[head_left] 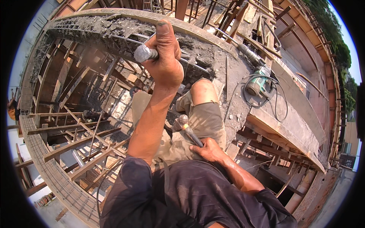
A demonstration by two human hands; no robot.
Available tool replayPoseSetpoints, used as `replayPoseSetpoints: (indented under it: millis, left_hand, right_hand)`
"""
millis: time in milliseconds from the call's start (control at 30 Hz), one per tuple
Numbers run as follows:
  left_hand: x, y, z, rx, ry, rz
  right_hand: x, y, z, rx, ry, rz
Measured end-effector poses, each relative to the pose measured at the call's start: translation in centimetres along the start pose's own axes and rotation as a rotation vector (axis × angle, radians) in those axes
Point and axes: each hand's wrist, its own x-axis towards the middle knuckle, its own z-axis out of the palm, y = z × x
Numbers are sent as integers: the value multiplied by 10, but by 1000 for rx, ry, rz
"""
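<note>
In my raised left hand [164,59] is a steel chisel [143,54] with a flattened, battered head. My fingers wrap round its shaft, and the thumb points up. It is held over a broken concrete beam [114,28] with bared reinforcing bars [138,37]; whether its far end touches the concrete I cannot tell. Low in front of my body, my right hand [210,149] is closed round the dark handle of a hammer [184,123]. The hammer's metal head is above my trousers, near my bent knee [204,91].
A green power breaker [258,81] with a looped black cable [280,104] lies on the rubble-strewn slab to the right. Timber props [85,125] cross the deep opening at left. A rebar mesh strip [68,190] curves along the lower left. Loose boards [262,28] lie at the far right.
</note>
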Motion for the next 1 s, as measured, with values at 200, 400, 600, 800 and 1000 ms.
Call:
replayPoseSetpoints:
  millis: [200,400,600,800,1000]
  left_hand:
    - [-38,-32,49,225,-429,153]
    - [-81,-84,67,383,-579,337]
    - [-90,-76,77,472,-693,319]
    - [-89,-96,77,477,-640,243]
    - [-83,-94,90,533,-608,280]
  right_hand:
    - [-39,13,-30,214,139,75]
    - [-111,30,-80,590,507,-18]
    - [-143,36,-94,729,741,-203]
    - [-153,13,-104,666,873,-393]
    - [-175,-33,-129,670,888,-748]
